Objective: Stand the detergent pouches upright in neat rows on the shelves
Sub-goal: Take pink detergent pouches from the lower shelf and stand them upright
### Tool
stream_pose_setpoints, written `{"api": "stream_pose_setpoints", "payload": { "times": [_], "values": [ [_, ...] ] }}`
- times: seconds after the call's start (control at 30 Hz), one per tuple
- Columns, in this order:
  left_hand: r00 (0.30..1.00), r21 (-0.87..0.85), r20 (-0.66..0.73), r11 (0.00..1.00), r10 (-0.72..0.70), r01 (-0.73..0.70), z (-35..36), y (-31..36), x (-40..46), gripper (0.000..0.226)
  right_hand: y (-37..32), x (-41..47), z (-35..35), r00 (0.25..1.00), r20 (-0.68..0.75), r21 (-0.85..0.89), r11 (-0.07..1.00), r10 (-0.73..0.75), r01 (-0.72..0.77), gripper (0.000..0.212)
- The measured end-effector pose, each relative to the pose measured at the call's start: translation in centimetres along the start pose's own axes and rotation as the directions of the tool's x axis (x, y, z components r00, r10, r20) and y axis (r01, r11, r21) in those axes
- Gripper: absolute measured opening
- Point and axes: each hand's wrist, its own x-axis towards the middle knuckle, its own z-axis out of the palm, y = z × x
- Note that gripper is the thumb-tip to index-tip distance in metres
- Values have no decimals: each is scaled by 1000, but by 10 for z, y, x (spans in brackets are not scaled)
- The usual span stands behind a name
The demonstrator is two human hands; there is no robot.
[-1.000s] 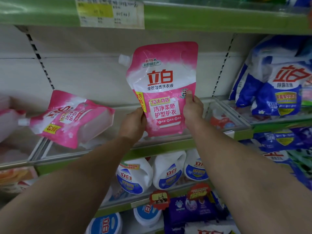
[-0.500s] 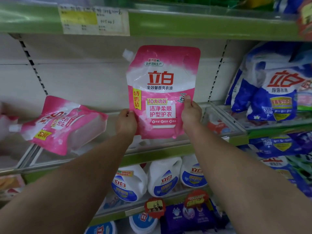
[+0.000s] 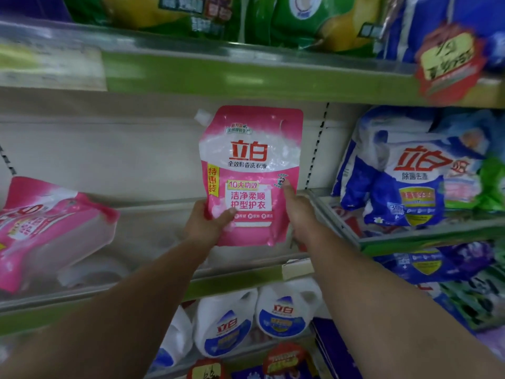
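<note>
A pink detergent pouch (image 3: 250,176) stands upright in the middle of the shelf (image 3: 240,280), with its printed front towards the camera and its white spout cap (image 3: 202,115) at the top left corner. The pouch is near the white back wall of the shelf; its bottom edge is above the clear front rail, and it is not possible to tell if it already rests on the shelf floor.

Both hands hold this pouch by its lower part. The left hand (image 3: 205,224) grips the lower left edge, the thumb lying on the front of the pouch and the other fingers hidden behind it. The right hand (image 3: 299,212) grips the lower right edge, with the thumb pressed on the front near the small round picture and the fingers behind. Both forearms reach up from the near side of the scene.

At the left, well apart from the held pouch, a second pink pouch (image 3: 52,231) lies tilted on the same shelf, not upright. At the right, on the neighbouring shelf section, blue and white detergent bags (image 3: 410,170) lean together. On the shelf below stand white detergent bottles (image 3: 284,310) with blue labels. On the upper shelf are green packages (image 3: 314,20), and a red price tag (image 3: 445,61) hangs at its right edge.
</note>
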Motion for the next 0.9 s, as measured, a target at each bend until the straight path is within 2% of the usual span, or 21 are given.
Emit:
{"api": "stream_pose_setpoints", "payload": {
  "times": [0.07,0.13,0.27,0.4,0.5,0.6,0.9],
  "values": [
    [1000,0,-31,1000,6,-6,11,0,5,53,6,2,-9,994,109,-41,999,23,-19,64],
    [999,2,-31,1000,15,-14,25,1,9,53,8,6,-19,982,188,-48,999,23,-14,48],
    [998,61,-19,996,59,-58,49,1,16,58,11,23,-39,971,234,-11,999,-39,43,35],
    [997,66,-4,995,76,-75,72,2,21,52,16,42,-59,976,194,20,995,-98,96,30],
    [997,73,-14,994,80,-79,86,3,23,50,22,60,-68,989,121,40,996,-88,84,36],
    [994,88,-27,991,105,-102,96,3,26,54,24,72,-72,988,90,48,991,-125,121,29],
    [990,125,-99,988,99,-86,113,18,49,50,13,117,-69,981,34,94,978,-191,188,36]
  ]
}}
